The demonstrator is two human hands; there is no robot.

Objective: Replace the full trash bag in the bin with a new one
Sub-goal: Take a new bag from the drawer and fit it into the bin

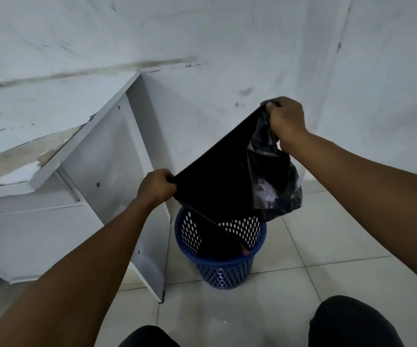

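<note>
Above the blue perforated bin (pixel 221 249), a black trash bag (pixel 217 176) is held taut, its upper edge pinched by left hand (pixel 156 186) and right hand (pixel 286 118), presumably for lowering its hanging end inside.

**Black bag held open over the blue bin**

Both bare hands grip the top edge of a black trash bag (pixel 217 186), stretching it taut between them. The left hand (pixel 156 186) is closed on the lower near corner; the right hand (pixel 286 121) is closed on the higher far corner, with loose plastic bunched below it. The bag's bottom hangs down into a blue perforated bin (pixel 221 251) standing on the pale tiled floor (pixel 327 279). A white desk (pixel 107 151) stands just beside the bin, against a scuffed white wall (pixel 202 33).
</note>
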